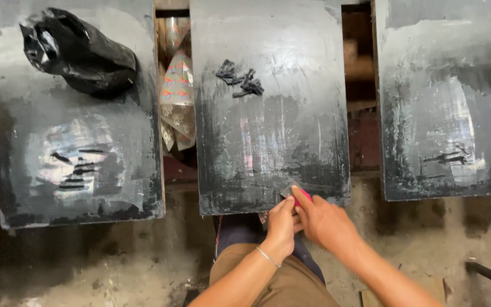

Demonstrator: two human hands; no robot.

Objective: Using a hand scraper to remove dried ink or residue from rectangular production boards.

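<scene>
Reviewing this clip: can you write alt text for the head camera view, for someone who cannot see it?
Seen from above, a person's left hand and right hand meet over a small pink object at the near edge of the middle board of three worn, black-smeared boards. A crumpled black plastic bag lies on the left board, and small black pieces sit on the middle one.

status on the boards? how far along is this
Looks early to midway. Done, apparently: a row of thin black strips on the left board, a small black pile on the middle board, two strips on the right board. In hand: left hand and right hand pinch a pink-tipped piece at the middle board's near edge. Left: cannot tell; the black bag sits closed.
</scene>
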